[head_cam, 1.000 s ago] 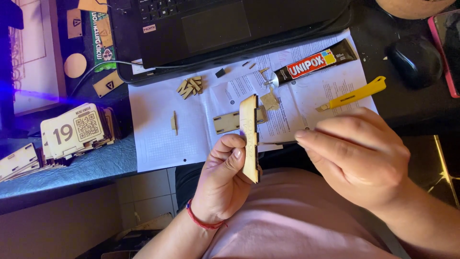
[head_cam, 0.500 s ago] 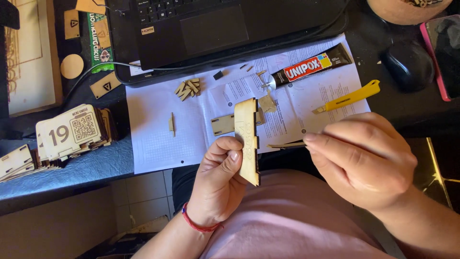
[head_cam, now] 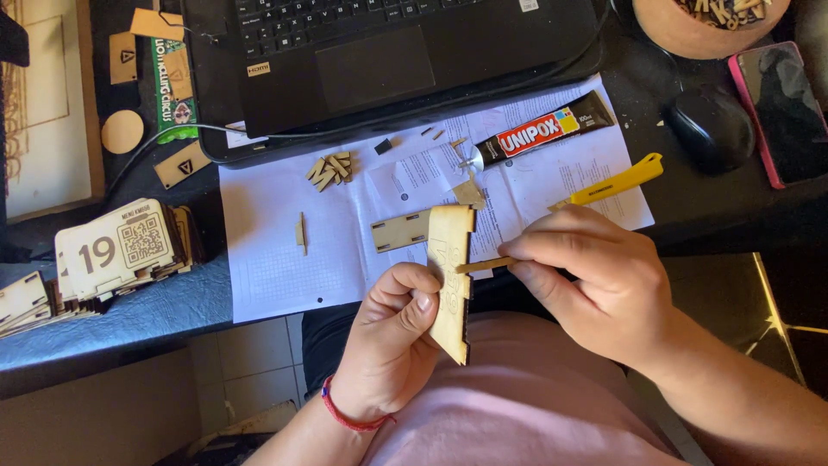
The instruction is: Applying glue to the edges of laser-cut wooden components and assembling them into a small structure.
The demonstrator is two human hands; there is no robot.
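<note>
My left hand [head_cam: 392,332] grips a thin laser-cut wooden panel [head_cam: 450,276], held on edge above my lap in the head view. My right hand [head_cam: 595,276] pinches a small flat wooden strip [head_cam: 485,265] whose tip touches the panel's right face. A red cord bracelet [head_cam: 347,418] circles my left wrist. On the white paper sheets [head_cam: 276,250] on the desk lie another slotted wooden piece [head_cam: 401,231], a small wooden sliver [head_cam: 300,233] and a pile of several tiny wooden bits [head_cam: 329,169].
A black glue tube [head_cam: 543,131] and a yellow utility knife [head_cam: 617,181] lie on the paper. Behind are a black laptop [head_cam: 388,52], a black mouse [head_cam: 709,128], a pink-cased phone [head_cam: 780,112], a bowl of wooden bits [head_cam: 711,22]. Stacked wooden plaques [head_cam: 121,250] sit at left.
The right hand has brought the wooden strip leftward until its tip meets the panel. The left hand has kept hold of the panel, shifting it slightly.
</note>
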